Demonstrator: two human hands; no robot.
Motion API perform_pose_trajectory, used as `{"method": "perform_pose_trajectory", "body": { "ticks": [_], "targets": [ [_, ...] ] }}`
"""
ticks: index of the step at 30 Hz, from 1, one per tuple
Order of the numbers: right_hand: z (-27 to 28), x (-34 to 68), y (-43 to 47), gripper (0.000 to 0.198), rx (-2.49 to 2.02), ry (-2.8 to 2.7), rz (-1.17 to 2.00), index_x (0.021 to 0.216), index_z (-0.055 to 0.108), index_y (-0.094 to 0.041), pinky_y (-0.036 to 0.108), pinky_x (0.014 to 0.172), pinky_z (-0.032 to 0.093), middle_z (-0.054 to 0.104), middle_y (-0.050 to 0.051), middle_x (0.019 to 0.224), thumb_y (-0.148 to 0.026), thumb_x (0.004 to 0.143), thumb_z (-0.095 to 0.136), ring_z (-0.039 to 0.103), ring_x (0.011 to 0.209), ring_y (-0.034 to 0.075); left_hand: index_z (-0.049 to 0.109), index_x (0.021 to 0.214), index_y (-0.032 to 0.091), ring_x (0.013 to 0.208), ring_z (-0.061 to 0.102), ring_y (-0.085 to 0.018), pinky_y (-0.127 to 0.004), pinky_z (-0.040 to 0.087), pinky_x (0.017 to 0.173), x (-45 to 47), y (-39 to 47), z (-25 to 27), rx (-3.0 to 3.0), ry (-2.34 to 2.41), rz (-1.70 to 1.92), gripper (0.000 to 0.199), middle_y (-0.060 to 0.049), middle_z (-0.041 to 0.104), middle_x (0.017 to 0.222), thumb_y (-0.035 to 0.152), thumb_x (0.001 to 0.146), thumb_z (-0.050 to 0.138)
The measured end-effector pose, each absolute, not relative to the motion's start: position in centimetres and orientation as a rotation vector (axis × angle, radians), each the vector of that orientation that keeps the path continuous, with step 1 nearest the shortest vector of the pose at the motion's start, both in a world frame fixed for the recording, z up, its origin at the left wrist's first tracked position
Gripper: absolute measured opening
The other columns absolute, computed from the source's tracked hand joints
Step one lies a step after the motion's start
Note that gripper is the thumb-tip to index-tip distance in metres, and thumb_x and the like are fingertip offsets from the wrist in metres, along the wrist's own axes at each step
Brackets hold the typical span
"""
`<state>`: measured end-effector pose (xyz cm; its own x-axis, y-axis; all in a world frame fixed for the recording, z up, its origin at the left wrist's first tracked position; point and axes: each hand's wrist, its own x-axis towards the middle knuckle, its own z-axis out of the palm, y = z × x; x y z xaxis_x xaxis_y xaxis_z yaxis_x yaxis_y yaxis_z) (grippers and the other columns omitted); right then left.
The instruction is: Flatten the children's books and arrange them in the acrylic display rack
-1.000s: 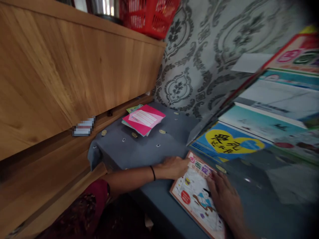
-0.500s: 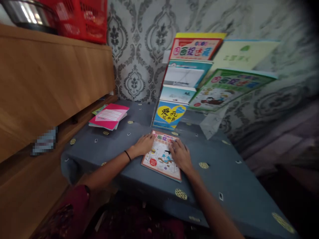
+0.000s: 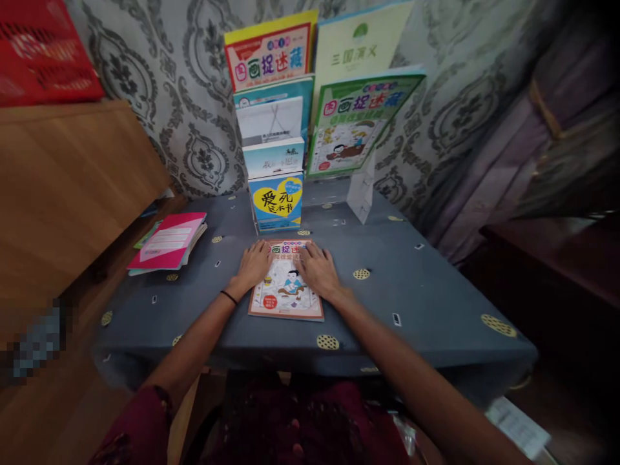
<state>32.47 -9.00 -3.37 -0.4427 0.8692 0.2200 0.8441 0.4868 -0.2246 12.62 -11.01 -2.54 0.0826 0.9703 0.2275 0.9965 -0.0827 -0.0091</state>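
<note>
A picture book (image 3: 285,294) with an orange-bordered cover lies flat on the cloth-covered table in front of me. My left hand (image 3: 254,265) rests on its upper left corner, fingers stretched forward over the edge. On the upper right part of the cover lies my right hand (image 3: 317,268), its fingers extended and slightly spread. Just behind the book stands a clear display rack holding a blue book with a yellow heart (image 3: 276,201), a pale blue book (image 3: 274,158), a teal book (image 3: 307,110), a red-and-yellow book (image 3: 271,58), a green picture book (image 3: 361,126) and a pale yellow book (image 3: 358,48).
At the table's left lies a small stack topped by a pink booklet (image 3: 169,240). A wooden cabinet (image 3: 72,187) with a red basket (image 3: 43,55) on it stands to the left. Patterned wallpaper (image 3: 194,97) backs the table (image 3: 426,323); a tied curtain (image 3: 504,155) hangs at right.
The camera has turned right, so everything sits further left in view. My right hand has shifted outward toward the picture book's right edge. The left hand stays at its upper left corner.
</note>
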Motion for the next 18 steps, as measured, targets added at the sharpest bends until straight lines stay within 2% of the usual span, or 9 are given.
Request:
{"method": "perform_pose_trajectory", "body": {
  "ticks": [5,9,13,18],
  "targets": [
    [-2.7,33.4,-8.1,0.04,-1.357,-2.447,0.14,0.135,0.058,-0.014,0.048,0.11,0.037,0.056,0.018,0.144,-0.033,0.102,0.046,0.048,0.134,0.032,0.058,0.13,0.015,0.123,0.055,-0.029,-0.044,0.045,0.101,12.2,-10.6,-2.1,-2.238,-1.948,-0.242,0.035,-0.016,0.061,0.136,0.031,0.104,0.042],
    [-2.3,34.5,-6.6,0.036,-1.324,-2.447,0.216,0.132,0.061,-0.015,0.044,0.1,0.044,0.061,0.015,0.137,-0.03,0.101,0.048,0.053,0.122,0.031,0.058,0.136,0.016,0.115,0.056,-0.029,-0.043,0.047,0.096,12.2,-9.9,-1.4,-2.249,-1.914,-0.26,0.042,-0.013,0.065,0.124,0.039,0.102,0.048],
    [-2.6,35.0,-5.6,0.035,-1.303,-2.412,0.219,0.131,0.061,-0.016,0.044,0.096,0.046,0.061,0.015,0.136,-0.029,0.1,0.05,0.054,0.118,0.031,0.063,0.131,0.018,0.108,0.057,-0.028,-0.041,0.047,0.093,12.6,-9.4,-1.1,-2.219,-1.92,-0.254,0.038,-0.012,0.065,0.116,0.038,0.103,0.047],
    [-3.1,35.0,-5.3,0.037,-1.274,-2.41,0.235,0.133,0.06,-0.014,0.048,0.101,0.044,0.057,0.017,0.143,-0.028,0.1,0.049,0.052,0.125,0.033,0.064,0.125,0.016,0.113,0.055,-0.029,-0.041,0.047,0.093,13.2,-9.1,-1.1,-2.223,-1.876,-0.198,0.033,-0.013,0.064,0.12,0.033,0.103,0.046]
  ]
}}
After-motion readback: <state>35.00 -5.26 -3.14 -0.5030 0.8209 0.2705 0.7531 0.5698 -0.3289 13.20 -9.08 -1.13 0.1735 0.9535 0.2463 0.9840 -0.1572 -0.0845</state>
